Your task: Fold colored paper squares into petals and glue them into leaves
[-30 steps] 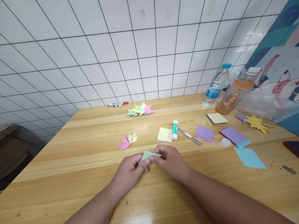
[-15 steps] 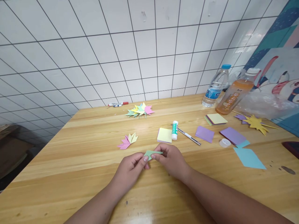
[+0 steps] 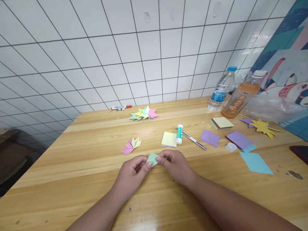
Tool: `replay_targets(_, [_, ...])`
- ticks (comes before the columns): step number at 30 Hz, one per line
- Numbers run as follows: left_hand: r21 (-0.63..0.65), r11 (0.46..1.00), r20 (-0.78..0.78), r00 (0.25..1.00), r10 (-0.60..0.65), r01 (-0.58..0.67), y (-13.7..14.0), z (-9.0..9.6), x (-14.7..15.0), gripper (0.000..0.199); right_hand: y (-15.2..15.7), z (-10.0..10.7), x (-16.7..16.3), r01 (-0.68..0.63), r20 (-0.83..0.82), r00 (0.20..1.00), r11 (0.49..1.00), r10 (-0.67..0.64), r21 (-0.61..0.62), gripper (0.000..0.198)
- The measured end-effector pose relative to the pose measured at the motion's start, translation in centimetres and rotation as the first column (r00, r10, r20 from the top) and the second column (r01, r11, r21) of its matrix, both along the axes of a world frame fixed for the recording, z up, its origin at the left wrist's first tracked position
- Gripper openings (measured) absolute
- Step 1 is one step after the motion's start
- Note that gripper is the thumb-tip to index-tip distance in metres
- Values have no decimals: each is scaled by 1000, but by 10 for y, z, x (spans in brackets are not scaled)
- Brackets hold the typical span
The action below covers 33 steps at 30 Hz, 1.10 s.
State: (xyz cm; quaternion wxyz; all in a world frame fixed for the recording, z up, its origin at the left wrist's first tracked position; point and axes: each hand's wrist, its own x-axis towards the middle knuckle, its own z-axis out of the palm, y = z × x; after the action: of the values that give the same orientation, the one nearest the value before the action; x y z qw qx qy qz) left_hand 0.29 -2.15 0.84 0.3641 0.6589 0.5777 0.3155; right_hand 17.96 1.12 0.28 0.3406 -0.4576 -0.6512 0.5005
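A small folded piece of light green paper [image 3: 152, 158] is pinched between my two hands, just above the near middle of the table. My left hand [image 3: 133, 171] grips its left edge with thumb and fingers. On the other side, my right hand [image 3: 175, 163] presses its thumb on the paper's right part, covering that end. Beyond my left hand lies a folded pink and pale yellow paper piece [image 3: 132, 145]. A stack of yellow paper squares [image 3: 168, 139] sits past my right hand, with a glue stick [image 3: 179, 134] at its right edge.
A pen [image 3: 194, 140], purple paper [image 3: 210, 138], a white cap [image 3: 231, 147] and blue paper [image 3: 256, 162] lie to the right. A water bottle [image 3: 218, 93] and an orange drink bottle [image 3: 242, 96] stand behind. Folded paper flowers [image 3: 144, 114] and markers [image 3: 121, 107] lie near the tiled wall.
The green paper has turned between my fingers, so more of its flat face shows. Both hands stay in nearly the same place.
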Motion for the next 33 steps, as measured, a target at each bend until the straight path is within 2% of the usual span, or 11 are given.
replay_targets(9, [-54, 998, -17, 1000, 19, -20, 1, -1, 1, 32, 0, -1, -1, 34, -20, 999, 999, -35, -27, 18])
replay_targets(19, [-27, 1000, -132, 991, -14, 11, 0, 1, -1, 43, 1, 2, 0, -3, -129, 992, 998, -5, -60, 20])
replay_targets(23, [21, 999, -127, 991, -44, 47, 0, 2, 0, 33, 0, -1, 0, -23, -43, 999, 1000, 22, -12, 20])
replay_targets(26, [4, 998, -121, 991, -56, 57, 0, 2, 0, 31, -1, -3, 0, -55, 38, 998, 998, 53, 43, 20])
replay_targets(33, [-30, 999, -118, 993, -20, 17, 1, 1, 1, 36, 0, -2, -1, -33, 61, 998, 999, 32, 14, 20])
